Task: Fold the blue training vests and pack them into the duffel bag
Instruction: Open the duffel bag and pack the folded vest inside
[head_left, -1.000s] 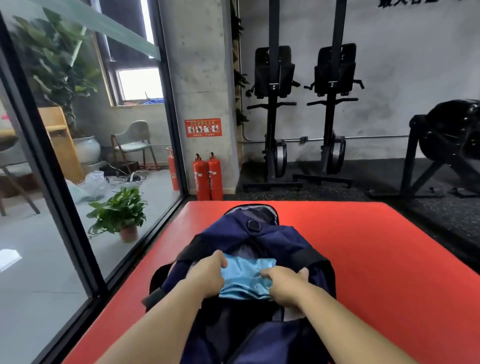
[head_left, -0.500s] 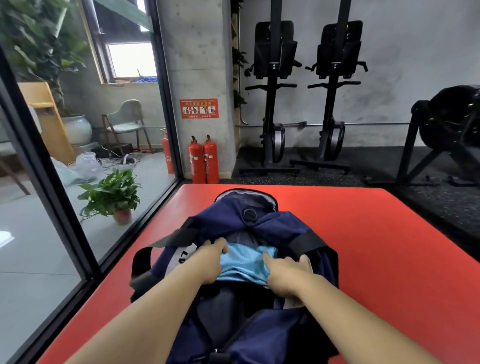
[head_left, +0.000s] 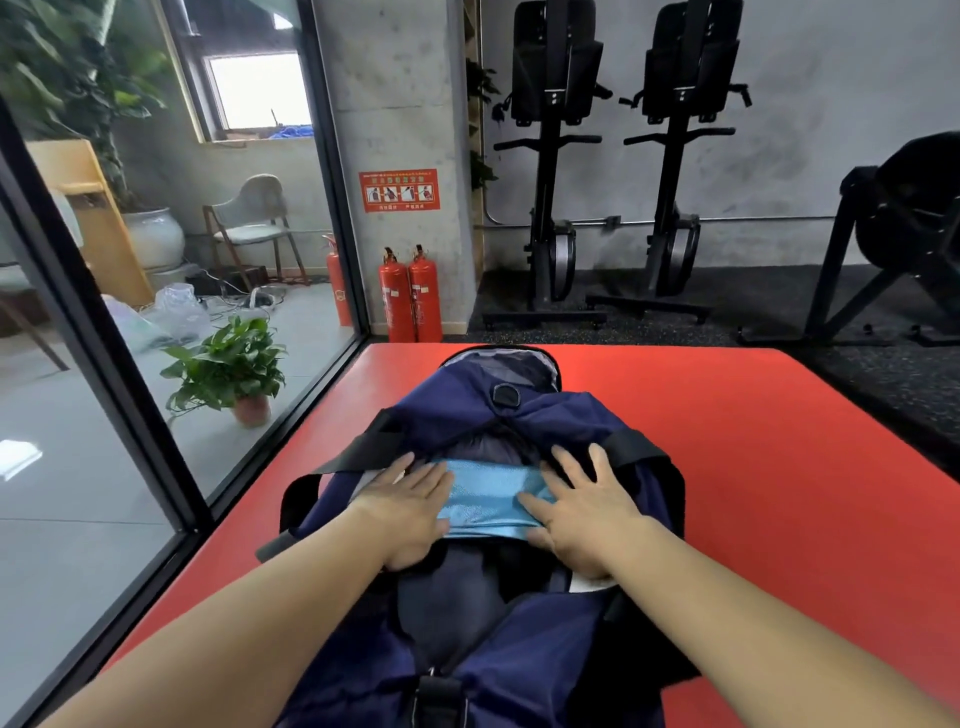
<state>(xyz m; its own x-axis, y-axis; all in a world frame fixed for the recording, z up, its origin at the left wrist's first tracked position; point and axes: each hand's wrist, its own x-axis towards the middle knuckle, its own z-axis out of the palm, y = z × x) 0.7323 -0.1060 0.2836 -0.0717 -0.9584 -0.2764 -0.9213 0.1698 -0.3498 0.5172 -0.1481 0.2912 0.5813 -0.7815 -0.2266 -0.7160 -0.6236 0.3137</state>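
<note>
1 vest (head_left: 488, 493): light blue, folded, lying in the open mouth of the duffel bag (head_left: 545, 415).
Left hand (head_left: 410, 512): flat on the vest's left end, fingers (head_left: 423, 478) straight, close together.
Right hand (head_left: 587, 514): flat on the right end, fingers spread.
Duffel bag: navy, unzipped, on the red mat (head_left: 779, 467).

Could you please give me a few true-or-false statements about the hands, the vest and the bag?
1. The left hand and right hand lie flat on the folded light-blue mesh vest. True.
2. The vest sits inside the open navy fabric duffel bag. True.
3. The bag rests on grey carpet. False: it rests on the red mat.
4. The right hand grips a strap. False: its fingers are straight.
</note>
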